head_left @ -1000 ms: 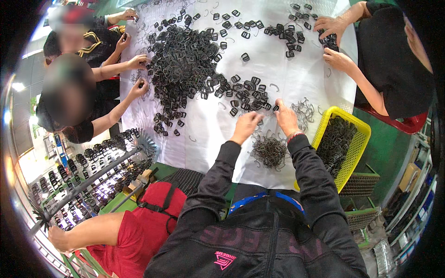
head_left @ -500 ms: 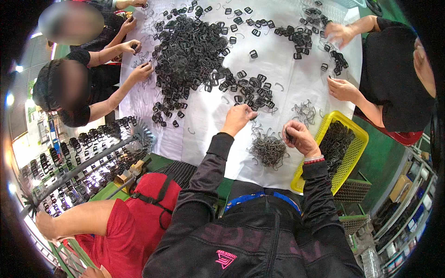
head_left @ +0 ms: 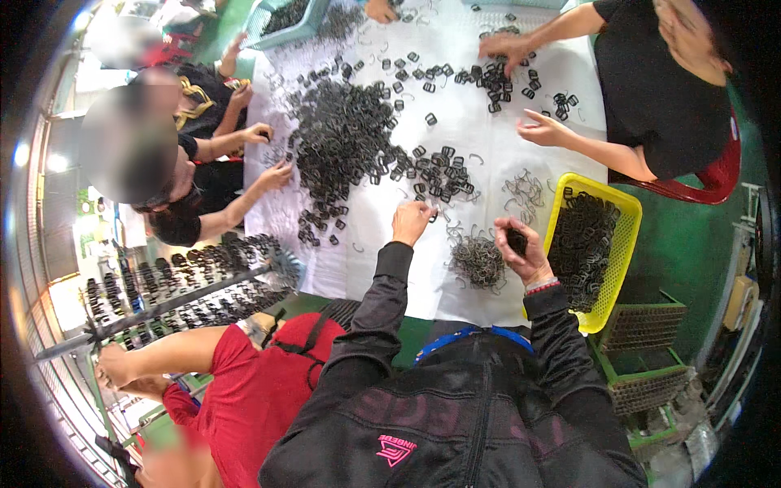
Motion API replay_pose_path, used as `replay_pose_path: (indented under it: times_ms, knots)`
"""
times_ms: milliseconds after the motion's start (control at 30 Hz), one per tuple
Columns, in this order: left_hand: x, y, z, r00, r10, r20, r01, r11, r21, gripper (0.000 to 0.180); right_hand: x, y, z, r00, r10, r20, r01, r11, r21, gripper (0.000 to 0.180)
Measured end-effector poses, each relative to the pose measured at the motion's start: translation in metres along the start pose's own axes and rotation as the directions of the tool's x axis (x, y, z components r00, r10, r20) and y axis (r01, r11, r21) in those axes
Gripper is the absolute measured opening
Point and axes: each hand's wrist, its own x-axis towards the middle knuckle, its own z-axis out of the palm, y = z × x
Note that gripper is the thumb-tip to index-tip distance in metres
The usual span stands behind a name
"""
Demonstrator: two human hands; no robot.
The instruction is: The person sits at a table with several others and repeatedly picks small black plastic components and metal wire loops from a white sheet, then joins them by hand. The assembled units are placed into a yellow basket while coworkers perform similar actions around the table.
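Observation:
My left hand is closed in a pinch over the white sheet, with a small black strap buckle at its fingertips. Just beyond it lies a loose cluster of black buckles. To its right my right hand is curled around several black buckles held in the palm. Between my hands, nearer to me, sits a tangled heap of thin curved dark strips. A yellow basket with many black buckles inside stands right of my right hand.
A big heap of black buckles covers the sheet's left half. A smaller tangle of strips lies beyond my right hand. Co-workers' hands reach in from both sides, including one hand at the right. A light blue basket stands far left.
The view has shifted, bringing the far blue basket and another hand into sight. The right co-worker's nearer hand has opened. My hands stay near the same spots, my right palm turned up more.

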Motion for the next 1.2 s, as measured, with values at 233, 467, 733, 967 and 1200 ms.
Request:
replay_pose_path:
  times_ms: [233,467,733,967,1200]
  knots:
    - [-0.056,0.107,-0.084,0.932,0.177,0.318,-0.074,0.947,-0.311,0.026,-0.06,0.04,0.005,0.979,0.04,0.198,-0.107,0.933,0.342,0.073]
    - [-0.134,0.236,-0.063,0.82,0.484,0.305,-0.434,0.874,-0.219,0.023,-0.081,0.061,-0.027,0.998,-0.004,0.06,-0.018,0.928,0.373,0.044]
    - [-0.184,0.211,-0.04,0.907,0.336,0.254,-0.321,0.942,-0.099,0.03,-0.164,0.005,-0.063,0.975,-0.072,-0.212,0.136,0.942,0.306,0.036]
    - [-0.227,0.14,-0.009,0.885,0.161,0.436,-0.15,0.987,-0.061,0.042,-0.217,-0.032,-0.127,0.825,-0.291,-0.484,0.374,0.924,0.082,0.033]
    - [-0.168,0.076,-0.011,0.992,-0.057,0.116,0.074,0.986,-0.147,0.033,-0.229,-0.047,-0.118,0.583,-0.394,-0.71,0.19,0.916,-0.353,0.073]
